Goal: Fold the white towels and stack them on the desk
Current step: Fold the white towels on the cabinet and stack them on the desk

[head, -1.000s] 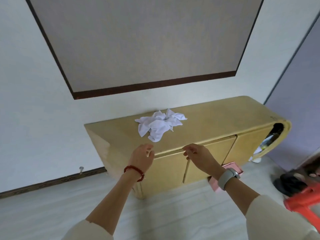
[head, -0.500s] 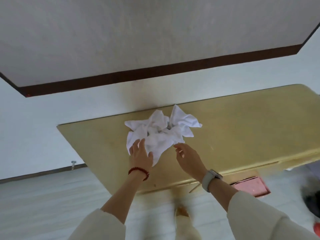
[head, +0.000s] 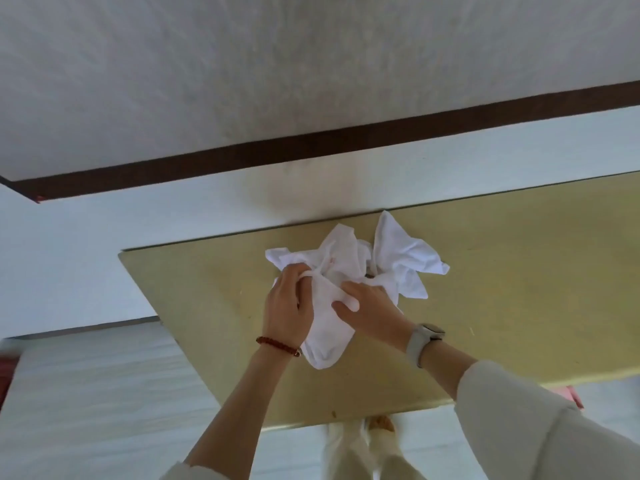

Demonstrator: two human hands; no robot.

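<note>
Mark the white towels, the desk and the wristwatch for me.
white towels (head: 398, 258), head view, on the crumpled cloth right of the hands.
desk (head: 519, 271), head view, on its bare yellow top.
wristwatch (head: 424, 339), head view, on the strap at the right wrist.

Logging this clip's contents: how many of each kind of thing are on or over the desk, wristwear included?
Crumpled pile of white towels: 1, separate towels cannot be counted
Hands gripping it: 2, left hand, right hand
Red bead bracelet: 1
Wristwatch: 1
Desk: 1
Total: 6
</note>
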